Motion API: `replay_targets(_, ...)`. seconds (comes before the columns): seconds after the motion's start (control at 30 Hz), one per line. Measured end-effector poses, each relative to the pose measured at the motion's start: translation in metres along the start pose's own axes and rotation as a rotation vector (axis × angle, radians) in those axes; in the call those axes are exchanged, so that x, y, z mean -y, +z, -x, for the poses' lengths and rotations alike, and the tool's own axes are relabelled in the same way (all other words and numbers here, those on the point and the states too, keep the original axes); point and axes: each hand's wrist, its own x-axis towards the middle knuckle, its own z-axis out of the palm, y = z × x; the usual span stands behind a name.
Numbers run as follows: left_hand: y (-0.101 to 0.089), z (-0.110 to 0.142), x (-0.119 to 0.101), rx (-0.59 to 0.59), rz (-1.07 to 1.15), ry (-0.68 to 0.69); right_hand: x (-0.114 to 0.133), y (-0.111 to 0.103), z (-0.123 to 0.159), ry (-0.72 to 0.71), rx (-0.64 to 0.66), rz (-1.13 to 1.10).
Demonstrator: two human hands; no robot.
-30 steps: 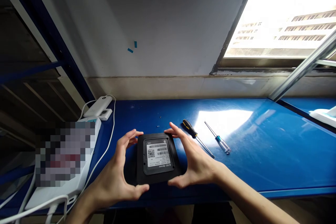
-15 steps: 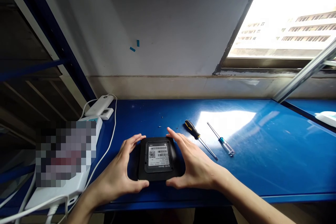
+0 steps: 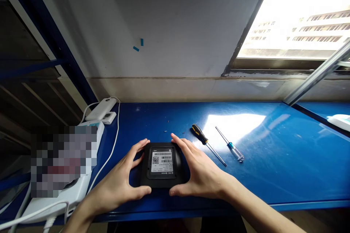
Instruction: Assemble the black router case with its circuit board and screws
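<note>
A flat, square black plastic box (image 3: 147,181) lies on the blue table, its recessed face and white printed label (image 3: 162,162) upward. Along its left side is my left hand (image 3: 123,174), fingertips at the far left corner and thumb at the near edge. My right hand (image 3: 199,171) grips the other side the same way, with its palm over the right edge. Several tiny screws (image 3: 165,131) are scattered beyond the box. Right of my right hand lie a black-and-yellow screwdriver (image 3: 200,133) and a clear-handled screwdriver (image 3: 235,152).
On the left, a white device (image 3: 89,174) with a blurred-out surface and a white cable (image 3: 111,156) borders the work area. Smaller white boxes (image 3: 101,109) sit behind it. A grey wall (image 3: 164,25) closes the table's back; a metal bar (image 3: 317,76) slants at right.
Both hands and the black box have shifted slightly left on the table. The view has moved a little too. The screwdrivers and screws stay in place.
</note>
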Motion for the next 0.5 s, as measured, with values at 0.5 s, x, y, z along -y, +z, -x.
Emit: replay_targets(0.5, -0.002, 0.001, -0.020, 0.049, -0.335, -0.131, 0.002, 0.001, 0.002, -0.012, -0.011, 0.024)
